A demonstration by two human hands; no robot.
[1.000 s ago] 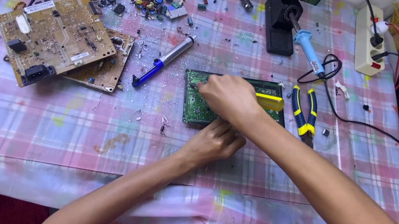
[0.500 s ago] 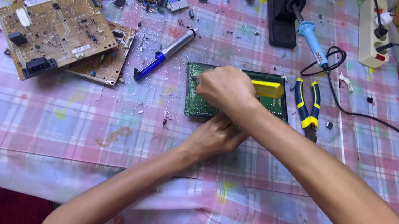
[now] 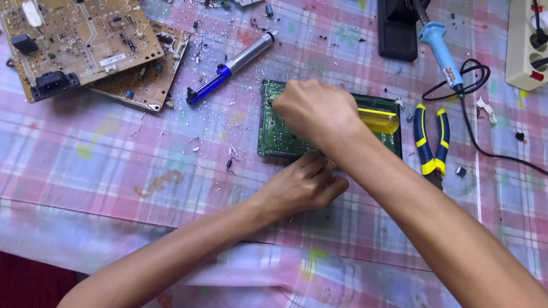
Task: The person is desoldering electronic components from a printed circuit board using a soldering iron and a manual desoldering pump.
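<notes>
I am working on the green circuit board [image 3: 278, 129], which is lying flat near the middle of the table [image 3: 138, 176], slightly toward its far right corner. My right hand [image 3: 317, 113] is closing as a fist over the top of the board, gripping a tool with a yellow handle [image 3: 378, 119] that is showing just past my knuckles — what the tool's tip is doing I cannot tell, since my hand is covering it. My left hand [image 3: 303, 180] is pressing its curled fingers against the near edge of the board, holding no tool, only bracing.

Risks at this point, as I judge them:

- The board is resting on loose cloth. If my left hand is easing off, the board could be sliding under the tool's force.
- My left fingers are sitting just beside the working point — a slip of the tool toward the near edge could be striking them.
- The soldering iron [image 3: 441, 48] is lying toward the far right corner, with its cord [image 3: 480, 146] running close behind my right forearm; snagging it could be dragging the iron across the table.
- The yellow-handled pliers [image 3: 430, 138] are lying just beside the board's right edge and could be getting knocked.
</notes>
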